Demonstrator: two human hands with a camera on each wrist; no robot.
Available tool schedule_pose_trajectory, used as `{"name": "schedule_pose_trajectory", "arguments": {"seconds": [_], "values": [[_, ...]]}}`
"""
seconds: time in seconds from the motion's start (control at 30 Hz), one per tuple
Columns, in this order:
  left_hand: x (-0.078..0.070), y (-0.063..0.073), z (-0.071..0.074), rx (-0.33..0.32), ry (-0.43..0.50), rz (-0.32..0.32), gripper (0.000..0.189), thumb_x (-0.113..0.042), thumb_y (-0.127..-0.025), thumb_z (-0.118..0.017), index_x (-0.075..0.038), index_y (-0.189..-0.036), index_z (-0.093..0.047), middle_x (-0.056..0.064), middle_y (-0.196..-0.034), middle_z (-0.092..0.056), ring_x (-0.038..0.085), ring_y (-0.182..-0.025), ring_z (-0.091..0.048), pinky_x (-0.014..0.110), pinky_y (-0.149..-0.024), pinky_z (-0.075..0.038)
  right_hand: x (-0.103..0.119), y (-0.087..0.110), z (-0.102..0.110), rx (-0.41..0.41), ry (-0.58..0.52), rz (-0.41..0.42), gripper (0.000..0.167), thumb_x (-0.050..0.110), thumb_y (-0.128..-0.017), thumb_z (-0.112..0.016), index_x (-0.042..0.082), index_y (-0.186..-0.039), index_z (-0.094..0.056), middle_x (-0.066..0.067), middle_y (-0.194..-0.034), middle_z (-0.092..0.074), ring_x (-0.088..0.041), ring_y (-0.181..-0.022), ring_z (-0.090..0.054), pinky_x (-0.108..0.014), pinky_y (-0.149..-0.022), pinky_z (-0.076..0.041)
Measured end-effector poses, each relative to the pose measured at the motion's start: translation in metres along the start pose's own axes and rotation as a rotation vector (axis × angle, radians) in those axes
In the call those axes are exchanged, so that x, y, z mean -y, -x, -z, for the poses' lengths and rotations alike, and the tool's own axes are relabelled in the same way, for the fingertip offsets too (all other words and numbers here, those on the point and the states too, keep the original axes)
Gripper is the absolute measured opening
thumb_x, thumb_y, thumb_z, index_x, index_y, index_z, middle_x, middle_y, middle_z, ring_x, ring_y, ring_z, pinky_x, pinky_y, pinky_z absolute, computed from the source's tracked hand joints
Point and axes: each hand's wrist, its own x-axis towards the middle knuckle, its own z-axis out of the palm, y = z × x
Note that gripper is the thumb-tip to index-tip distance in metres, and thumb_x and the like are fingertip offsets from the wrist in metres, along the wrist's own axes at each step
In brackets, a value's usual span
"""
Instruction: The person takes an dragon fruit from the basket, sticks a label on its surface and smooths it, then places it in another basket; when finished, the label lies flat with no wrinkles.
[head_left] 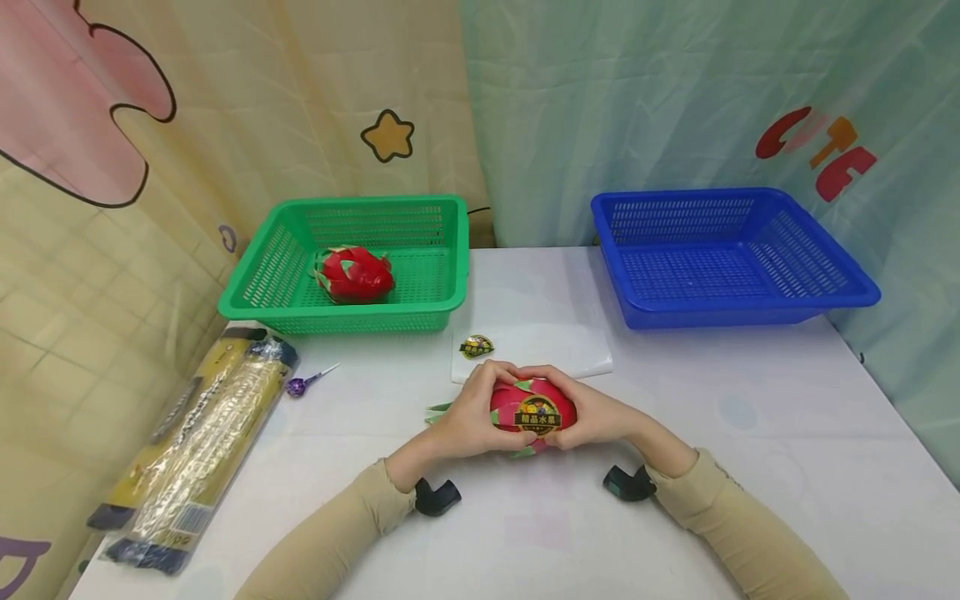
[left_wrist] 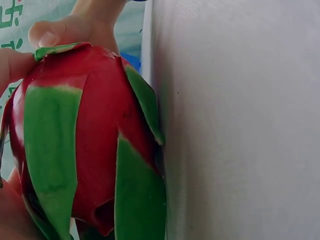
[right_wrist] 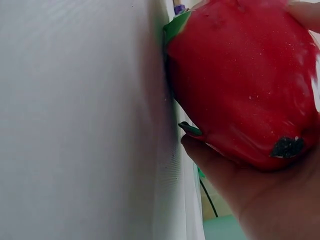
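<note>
A red dragon fruit (head_left: 506,408) with green scales lies on its side on the white table. My left hand (head_left: 468,421) grips its left end, thumb in front and fingers curled behind. From the right, my right hand (head_left: 600,412) grips the other end in the same way. A black and gold fruit label (head_left: 537,415) sits on the side facing me, between the two thumbs. The left wrist view shows the fruit's long green scales (left_wrist: 52,135). In the right wrist view, its smooth red skin (right_wrist: 240,80) meets the palm, and its underside is close against the table.
Behind the hands, a white plastic sheet (head_left: 547,333) bears another label (head_left: 477,347). A green basket (head_left: 352,321) at back left holds a second dragon fruit (head_left: 356,275). A blue basket (head_left: 750,312) stands back right. Left lie a purple-wrapped lollipop (head_left: 297,387) and long plastic packages (head_left: 217,450).
</note>
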Motion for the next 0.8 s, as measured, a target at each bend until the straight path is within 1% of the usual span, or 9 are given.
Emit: {"name": "schedule_pose_trajectory", "arguments": {"seconds": [0.13,0.23,0.3,0.43,0.5,0.53,0.6,0.73,0.8], "values": [[-0.001,0.001,-0.001,-0.01,-0.009,-0.016,0.059,-0.02,-0.07,-0.082,-0.009,-0.11,-0.04,0.002,-0.125,-0.042,0.015,-0.114,-0.039,0.032,-0.086,-0.043,0.002,-0.001,0.0,0.005,0.028,0.009,0.081,0.01,-0.077,-0.074,0.02,-0.142,-0.028,-0.008,-0.127,-0.045,-0.026,-0.104,-0.054,-0.036,-0.084,-0.05],[0.0,0.0,0.002,0.012,0.008,-0.014,0.056,-0.021,-0.073,-0.08,-0.009,-0.111,-0.04,0.003,-0.126,-0.042,0.016,-0.115,-0.039,0.032,-0.087,-0.043,0.002,0.0,0.001,0.02,0.049,0.012,0.082,0.013,-0.08,-0.075,0.022,-0.144,-0.026,-0.006,-0.133,-0.042,-0.026,-0.11,-0.051,-0.036,-0.088,-0.047],[0.0,0.0,0.005,0.041,0.051,0.009,0.052,-0.02,-0.076,-0.078,-0.009,-0.111,-0.04,0.003,-0.128,-0.041,0.017,-0.118,-0.037,0.034,-0.09,-0.042,0.001,0.0,0.003,0.041,0.029,0.005,0.081,0.013,-0.082,-0.073,0.022,-0.146,-0.023,-0.007,-0.134,-0.041,-0.027,-0.113,-0.049,-0.037,-0.089,-0.047],[-0.001,-0.001,0.012,0.117,0.162,0.095,0.041,-0.019,-0.084,-0.068,-0.01,-0.113,-0.039,0.002,-0.135,-0.036,0.019,-0.124,-0.033,0.039,-0.096,-0.038,0.0,0.0,0.006,0.085,-0.064,-0.01,0.08,0.009,-0.085,-0.067,0.018,-0.148,-0.019,-0.012,-0.135,-0.037,-0.032,-0.116,-0.045,-0.042,-0.09,-0.047],[-0.001,-0.001,0.014,0.142,0.187,0.124,0.038,-0.018,-0.086,-0.064,-0.01,-0.113,-0.039,0.001,-0.137,-0.034,0.019,-0.126,-0.031,0.041,-0.098,-0.035,0.0,0.0,0.007,0.098,-0.107,-0.009,0.079,0.007,-0.086,-0.065,0.016,-0.148,-0.019,-0.014,-0.136,-0.035,-0.034,-0.117,-0.043,-0.044,-0.09,-0.046],[-0.001,-0.001,0.015,0.151,0.194,0.129,0.037,-0.018,-0.087,-0.063,-0.01,-0.114,-0.039,0.002,-0.137,-0.034,0.02,-0.126,-0.03,0.041,-0.098,-0.035,0.0,-0.001,0.007,0.101,-0.119,-0.007,0.078,0.008,-0.086,-0.065,0.015,-0.149,-0.019,-0.014,-0.138,-0.034,-0.034,-0.118,-0.042,-0.045,-0.091,-0.046],[-0.002,-0.002,0.015,0.152,0.185,0.132,0.037,-0.019,-0.087,-0.062,-0.009,-0.114,-0.039,0.003,-0.138,-0.033,0.021,-0.127,-0.03,0.042,-0.099,-0.034,0.0,-0.001,0.008,0.102,-0.132,0.014,0.078,0.007,-0.085,-0.064,0.013,-0.148,-0.02,-0.014,-0.139,-0.033,-0.034,-0.119,-0.041,-0.045,-0.092,-0.045],[-0.005,-0.001,0.012,0.119,0.153,0.145,0.038,-0.021,-0.087,-0.064,-0.01,-0.114,-0.039,0.004,-0.136,-0.035,0.02,-0.125,-0.032,0.04,-0.096,-0.037,-0.001,0.0,0.008,0.089,-0.123,0.052,0.073,0.006,-0.087,-0.061,0.01,-0.148,-0.021,-0.013,-0.142,-0.033,-0.032,-0.12,-0.042,-0.042,-0.094,-0.043],[-0.006,-0.001,0.012,0.115,0.148,0.162,0.039,-0.023,-0.088,-0.065,-0.011,-0.115,-0.038,0.002,-0.136,-0.034,0.018,-0.125,-0.033,0.039,-0.095,-0.039,0.0,0.0,0.008,0.067,-0.093,0.04,0.068,0.007,-0.089,-0.06,0.01,-0.147,-0.024,-0.012,-0.141,-0.035,-0.03,-0.12,-0.042,-0.04,-0.094,-0.043]]}}
